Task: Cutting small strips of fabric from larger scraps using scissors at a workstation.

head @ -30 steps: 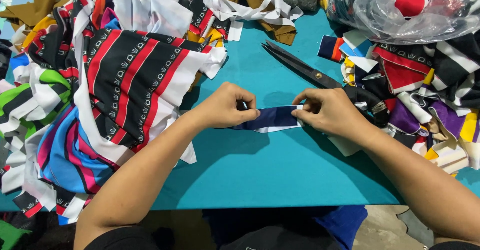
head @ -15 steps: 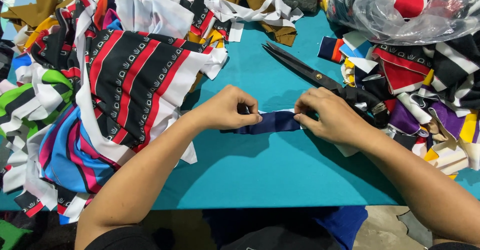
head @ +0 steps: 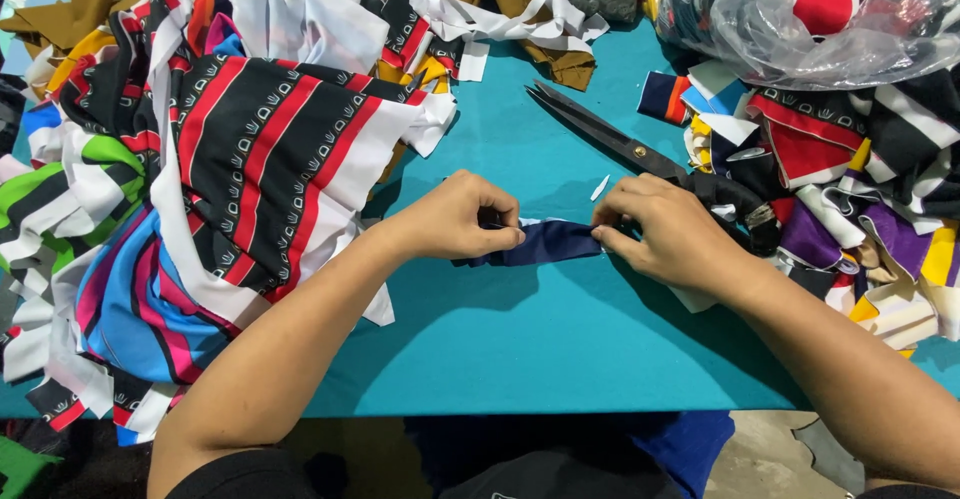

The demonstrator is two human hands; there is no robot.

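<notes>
left hand [head: 455, 217] and right hand [head: 668, 231] both pinch the navy strip [head: 545, 243], fingers clamped on its two ends, the strip stretched between them just over the teal desk [head: 560, 349]. scissors [head: 640, 154] lie just behind the right hand, striped scraps [head: 260, 149] heaped left, a plastic bag [head: 800, 14] top right.

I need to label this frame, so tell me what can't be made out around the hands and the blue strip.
- Head view: both ends of the navy fabric strip are hidden under the left hand and right hand.
- The scissors handles are covered by the right hand and scraps.
- The plastic bag is cut off by the top edge; its contents are blurred by the film.
</notes>
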